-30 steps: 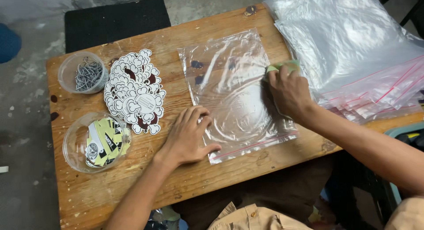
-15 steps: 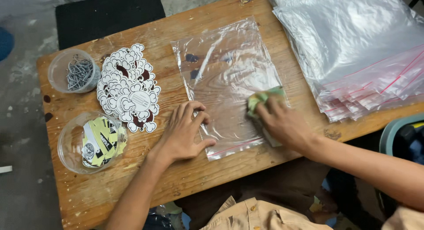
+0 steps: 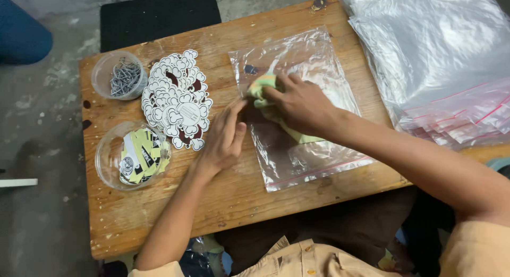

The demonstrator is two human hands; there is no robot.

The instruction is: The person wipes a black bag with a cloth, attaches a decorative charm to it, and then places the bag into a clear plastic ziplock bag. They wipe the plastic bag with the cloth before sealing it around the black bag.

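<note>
clear zip bag (image 3: 297,149) centre | right hand (image 3: 303,104) presses green cloth (image 3: 261,88)

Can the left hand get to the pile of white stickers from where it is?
Probably yes. The left hand rests at the edge of the plastic bag, right beside the stickers. Only bare wooden table lies between them, and nothing covers the pile. The right hand is busy pressing a green cloth.
</note>
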